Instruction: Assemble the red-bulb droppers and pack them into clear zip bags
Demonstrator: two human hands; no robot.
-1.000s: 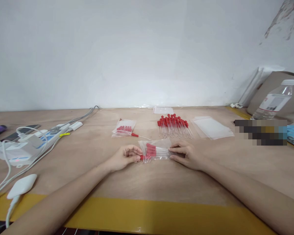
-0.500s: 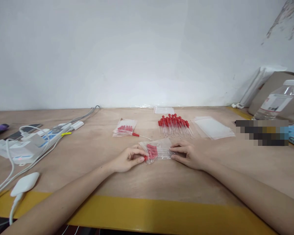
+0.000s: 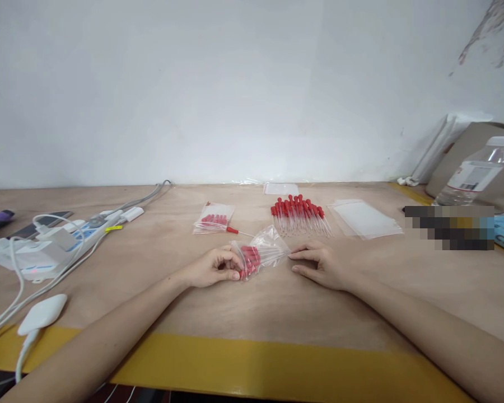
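My left hand (image 3: 212, 266) is closed on the near end of a small clear bag of red-capped droppers (image 3: 258, 253), lifting it so its far end tilts up. My right hand (image 3: 319, 265) rests on the table just right of the bag, fingers loosely curled and apart, holding nothing. Behind the bag lie a filled bag of droppers (image 3: 213, 218) with one loose dropper beside it, and a pile of loose red-capped droppers (image 3: 299, 214).
A stack of clear bags (image 3: 363, 219) lies right of the pile. A power strip with white cables (image 3: 46, 246) and a white adapter (image 3: 42, 314) sit at the left. A water bottle (image 3: 470, 173) and cardboard stand at the far right. The table edge is yellow (image 3: 252, 364).
My left hand has lifted and pulled the bag slightly left, tilting it up. My right hand has let go of the bag's right end and stays on the table.
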